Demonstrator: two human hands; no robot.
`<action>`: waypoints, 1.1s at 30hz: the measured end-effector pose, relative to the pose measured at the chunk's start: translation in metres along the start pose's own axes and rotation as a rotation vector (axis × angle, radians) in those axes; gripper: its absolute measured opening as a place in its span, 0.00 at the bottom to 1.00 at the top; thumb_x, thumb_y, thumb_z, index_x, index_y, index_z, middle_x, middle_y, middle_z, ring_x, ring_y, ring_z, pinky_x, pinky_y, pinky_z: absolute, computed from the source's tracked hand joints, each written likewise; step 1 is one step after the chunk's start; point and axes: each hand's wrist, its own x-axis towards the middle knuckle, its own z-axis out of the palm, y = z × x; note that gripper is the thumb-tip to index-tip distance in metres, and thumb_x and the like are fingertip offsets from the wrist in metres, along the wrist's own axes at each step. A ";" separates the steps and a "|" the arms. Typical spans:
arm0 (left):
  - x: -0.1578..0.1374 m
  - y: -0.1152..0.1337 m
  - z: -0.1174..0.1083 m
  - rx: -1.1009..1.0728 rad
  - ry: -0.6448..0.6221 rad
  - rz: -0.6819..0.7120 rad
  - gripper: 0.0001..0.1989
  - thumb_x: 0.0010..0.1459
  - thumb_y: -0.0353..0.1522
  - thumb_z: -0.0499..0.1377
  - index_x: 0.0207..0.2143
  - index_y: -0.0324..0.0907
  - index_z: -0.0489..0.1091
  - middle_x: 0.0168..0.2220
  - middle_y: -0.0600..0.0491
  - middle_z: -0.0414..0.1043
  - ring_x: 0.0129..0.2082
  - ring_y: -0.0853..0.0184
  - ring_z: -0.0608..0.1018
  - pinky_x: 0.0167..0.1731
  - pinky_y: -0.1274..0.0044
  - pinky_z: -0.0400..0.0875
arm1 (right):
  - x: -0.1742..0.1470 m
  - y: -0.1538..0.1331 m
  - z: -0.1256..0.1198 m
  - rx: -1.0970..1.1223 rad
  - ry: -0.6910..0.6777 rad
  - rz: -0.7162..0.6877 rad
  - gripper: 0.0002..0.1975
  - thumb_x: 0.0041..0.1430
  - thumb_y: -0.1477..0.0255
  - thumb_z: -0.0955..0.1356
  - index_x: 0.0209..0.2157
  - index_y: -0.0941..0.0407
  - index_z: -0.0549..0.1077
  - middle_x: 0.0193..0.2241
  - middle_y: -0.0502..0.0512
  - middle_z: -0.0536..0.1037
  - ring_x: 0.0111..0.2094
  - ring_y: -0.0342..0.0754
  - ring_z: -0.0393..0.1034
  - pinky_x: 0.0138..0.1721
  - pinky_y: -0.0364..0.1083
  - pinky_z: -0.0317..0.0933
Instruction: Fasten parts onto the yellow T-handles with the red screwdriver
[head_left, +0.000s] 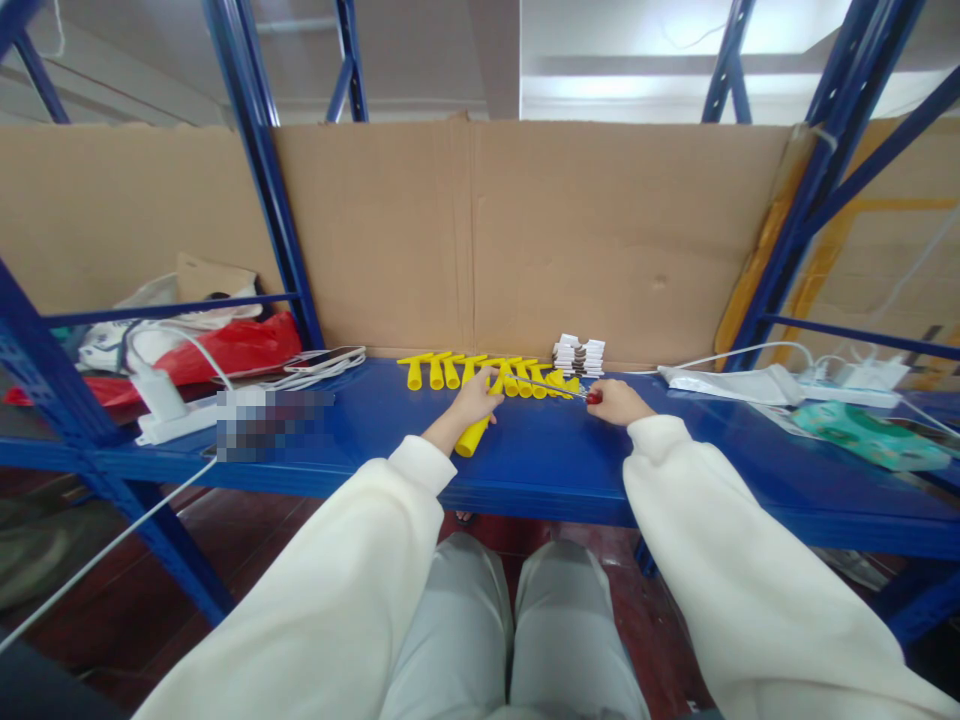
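My left hand is closed around a yellow T-shaped plastic piece with a round hollow end turned toward me. A screwdriver with a red handle is in my right hand, its fingers wrapped round the handle. Its long metal shaft lies level and points left, reaching the top of the held yellow piece; whether the tip touches it I cannot tell. Behind my hands, several similar yellow T-shaped pieces lie in a row along the back. Small white parts with dark middles are stacked behind the row's right end.
The blue shelf is backed by cardboard between blue posts. At left are a white power strip, cables and a red bag. A green packet and a white pouch lie at right.
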 end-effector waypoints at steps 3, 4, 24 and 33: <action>-0.001 0.001 0.000 0.008 0.003 -0.001 0.28 0.61 0.24 0.58 0.63 0.41 0.63 0.33 0.53 0.74 0.17 0.72 0.75 0.21 0.80 0.71 | 0.000 0.001 -0.001 0.017 -0.002 0.019 0.05 0.52 0.74 0.69 0.32 0.53 0.78 0.34 0.57 0.83 0.39 0.52 0.77 0.38 0.44 0.64; -0.001 0.002 0.000 0.007 0.003 -0.001 0.28 0.61 0.23 0.58 0.63 0.40 0.63 0.33 0.53 0.74 0.17 0.72 0.74 0.20 0.80 0.70 | 0.000 0.001 -0.001 0.020 -0.004 0.031 0.05 0.53 0.75 0.69 0.33 0.54 0.78 0.35 0.57 0.83 0.39 0.52 0.77 0.37 0.44 0.63; -0.003 0.015 -0.002 -0.100 0.090 0.026 0.26 0.62 0.24 0.57 0.62 0.42 0.62 0.43 0.49 0.77 0.15 0.77 0.73 0.17 0.83 0.67 | 0.005 0.006 0.010 0.353 -0.178 -0.145 0.09 0.46 0.80 0.72 0.31 0.54 0.78 0.29 0.49 0.82 0.35 0.47 0.78 0.41 0.44 0.70; 0.008 0.051 0.044 -0.101 -0.024 0.142 0.25 0.62 0.23 0.58 0.61 0.44 0.63 0.39 0.53 0.78 0.16 0.77 0.73 0.19 0.84 0.69 | 0.005 0.006 0.011 0.474 -0.114 -0.194 0.21 0.52 0.79 0.71 0.49 0.55 0.78 0.49 0.59 0.82 0.47 0.53 0.78 0.50 0.51 0.71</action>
